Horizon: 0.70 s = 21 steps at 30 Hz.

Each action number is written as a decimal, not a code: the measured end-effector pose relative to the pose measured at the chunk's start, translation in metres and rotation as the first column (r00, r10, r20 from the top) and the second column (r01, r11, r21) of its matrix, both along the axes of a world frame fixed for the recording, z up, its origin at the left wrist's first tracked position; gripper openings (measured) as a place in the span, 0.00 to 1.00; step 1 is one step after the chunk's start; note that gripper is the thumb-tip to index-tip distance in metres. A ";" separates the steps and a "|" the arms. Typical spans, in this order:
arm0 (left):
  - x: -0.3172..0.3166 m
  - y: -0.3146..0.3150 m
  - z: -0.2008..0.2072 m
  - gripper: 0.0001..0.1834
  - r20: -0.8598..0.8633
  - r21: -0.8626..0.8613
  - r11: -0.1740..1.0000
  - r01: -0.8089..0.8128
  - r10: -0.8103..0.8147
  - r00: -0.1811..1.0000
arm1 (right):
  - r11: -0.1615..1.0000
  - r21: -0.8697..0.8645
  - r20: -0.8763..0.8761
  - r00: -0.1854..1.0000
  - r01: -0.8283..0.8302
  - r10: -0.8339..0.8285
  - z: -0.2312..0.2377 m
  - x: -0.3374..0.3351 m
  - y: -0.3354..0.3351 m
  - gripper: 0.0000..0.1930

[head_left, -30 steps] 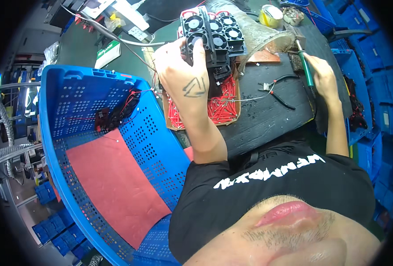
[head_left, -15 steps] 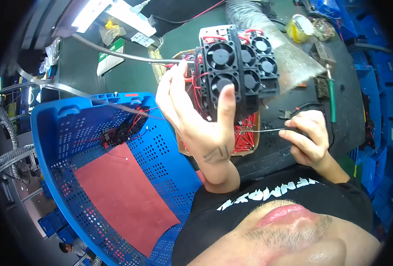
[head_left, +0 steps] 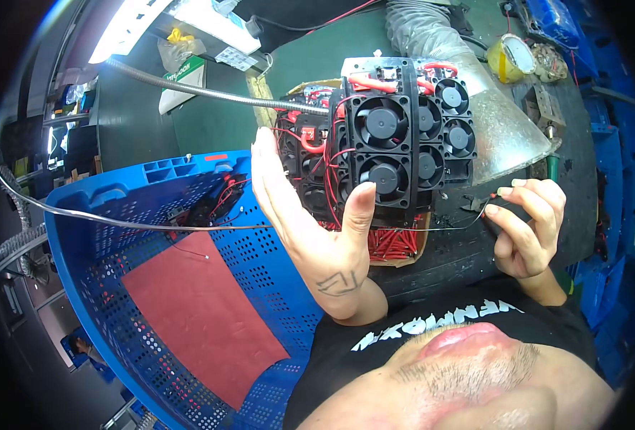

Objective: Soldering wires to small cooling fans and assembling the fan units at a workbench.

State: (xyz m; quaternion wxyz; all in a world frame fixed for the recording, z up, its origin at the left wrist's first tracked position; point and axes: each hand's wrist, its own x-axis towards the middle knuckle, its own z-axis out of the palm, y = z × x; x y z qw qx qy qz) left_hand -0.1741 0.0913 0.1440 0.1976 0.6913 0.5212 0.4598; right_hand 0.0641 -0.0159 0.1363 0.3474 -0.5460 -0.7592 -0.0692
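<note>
Head view: left hand (head_left: 317,229) clenched on fan block (head_left: 396,143), raised over the counter (head_left: 210,122). Right hand (head_left: 528,229) pinches a thin wire (head_left: 446,228). Risk: a tug could snap the wire; thumb-only hold may let the block tip.

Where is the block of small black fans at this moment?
In the head view, the block of black fans is upper centre, held up by the left hand, above the box of red parts and left of the right hand.

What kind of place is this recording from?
Probably an electronics assembly bench: the left hand holds a block of small black fans with red wires, beside a blue crate and a metal fume hood.
</note>
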 end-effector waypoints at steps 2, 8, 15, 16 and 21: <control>0.005 0.000 -0.002 0.54 0.033 -0.003 1.000 -0.001 0.001 0.999 | 1.000 -0.006 0.007 1.000 0.021 -0.021 0.000 0.003 0.000 0.13; 0.003 -0.002 0.005 0.59 -0.178 -0.072 0.995 -0.071 0.057 0.982 | 0.992 0.042 0.129 0.983 0.123 -0.127 0.024 0.002 0.009 0.14; -0.018 0.000 -0.002 0.62 -0.077 -0.137 0.989 -0.061 0.051 0.996 | 0.984 -0.087 0.218 0.967 0.155 -0.133 0.038 0.004 0.026 0.35; -0.018 0.003 -0.005 0.62 -0.055 -0.141 0.988 -0.062 0.055 0.997 | 0.981 -0.107 0.161 0.977 0.159 -0.140 0.031 0.008 0.028 0.39; -0.036 0.028 -0.016 0.58 -0.095 -0.352 0.936 -0.020 -0.014 0.995 | 0.996 -0.039 -0.004 0.996 0.085 -0.085 0.022 -0.009 0.064 0.30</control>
